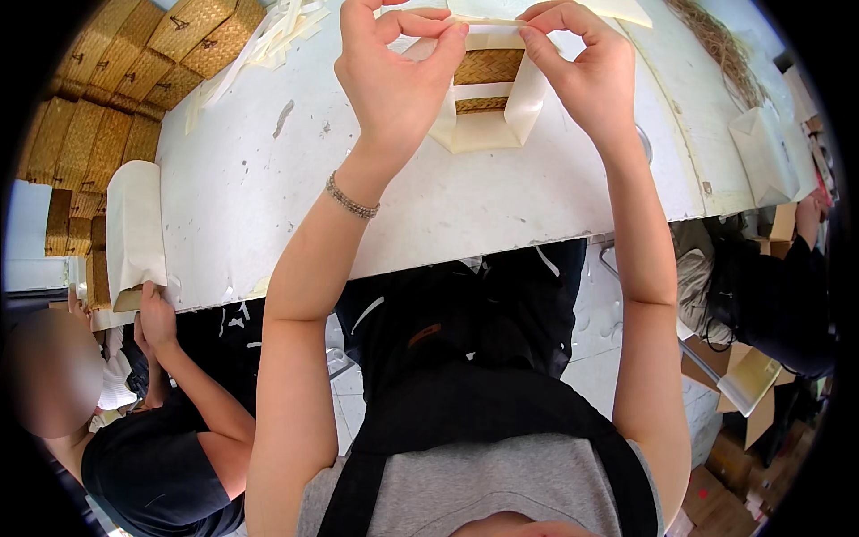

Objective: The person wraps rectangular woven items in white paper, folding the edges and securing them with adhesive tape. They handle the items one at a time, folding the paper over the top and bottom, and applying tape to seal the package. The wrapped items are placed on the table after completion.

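A woven straw box [493, 67], partly covered with cream paper [490, 131], lies on the white table in front of me. The paper is folded up around its sides, and a pale strip [484, 90] crosses the woven face. At the far edge, my left hand [402, 74] pinches one end of a narrow cream strip [490, 24] between thumb and fingers. Its other end is pinched by my right hand [580, 67]. The strip is drawn straight between both hands. Whether it is part of the wrapping paper I cannot tell.
Woven boxes [114, 74] stand stacked at the left, near loose paper strips [275, 40]. A person [161, 443] at the left handles a paper-wrapped box [136, 228]. Raffia-like strands [718, 47] and a cream paper bag [765, 154] lie right. Another person's sleeve [798, 288] shows there.
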The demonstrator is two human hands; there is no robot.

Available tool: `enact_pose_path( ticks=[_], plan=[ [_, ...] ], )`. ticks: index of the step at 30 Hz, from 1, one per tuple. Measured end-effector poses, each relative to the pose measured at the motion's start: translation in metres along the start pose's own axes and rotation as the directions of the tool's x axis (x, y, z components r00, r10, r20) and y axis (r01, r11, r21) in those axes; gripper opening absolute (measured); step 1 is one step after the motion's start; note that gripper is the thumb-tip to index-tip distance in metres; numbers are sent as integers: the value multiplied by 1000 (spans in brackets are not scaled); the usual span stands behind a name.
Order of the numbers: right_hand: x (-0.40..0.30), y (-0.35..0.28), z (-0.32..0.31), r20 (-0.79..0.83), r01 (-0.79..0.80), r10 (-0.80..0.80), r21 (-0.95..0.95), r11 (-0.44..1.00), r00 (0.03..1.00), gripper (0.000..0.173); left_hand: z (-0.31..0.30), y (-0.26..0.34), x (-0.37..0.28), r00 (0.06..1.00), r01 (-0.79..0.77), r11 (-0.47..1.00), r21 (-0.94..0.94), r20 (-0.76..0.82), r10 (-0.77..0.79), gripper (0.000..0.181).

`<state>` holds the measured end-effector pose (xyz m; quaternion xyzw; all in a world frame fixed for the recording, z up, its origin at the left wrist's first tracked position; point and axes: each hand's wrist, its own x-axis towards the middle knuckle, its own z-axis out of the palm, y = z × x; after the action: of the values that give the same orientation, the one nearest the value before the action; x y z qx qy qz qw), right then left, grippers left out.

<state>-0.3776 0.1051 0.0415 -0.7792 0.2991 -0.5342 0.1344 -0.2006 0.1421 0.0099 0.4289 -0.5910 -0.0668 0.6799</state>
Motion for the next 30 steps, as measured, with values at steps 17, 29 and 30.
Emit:
enact_pose_path(
  ticks=[17,29,30],
  plan=[
    [-6,7,17,-153,109,-121,-79,991,981,14,16,-18,-2,967,-242,970,35,-72,244,45],
    [-4,13,12,-133,13,-1,84,996,991,10,19,-31,-1,905,-416,908,49,-74,419,42],
    [-3,7,9,-132,1,4,36,999,991,10,19,-30,-1,913,-399,915,64,-68,403,41]
  ],
)
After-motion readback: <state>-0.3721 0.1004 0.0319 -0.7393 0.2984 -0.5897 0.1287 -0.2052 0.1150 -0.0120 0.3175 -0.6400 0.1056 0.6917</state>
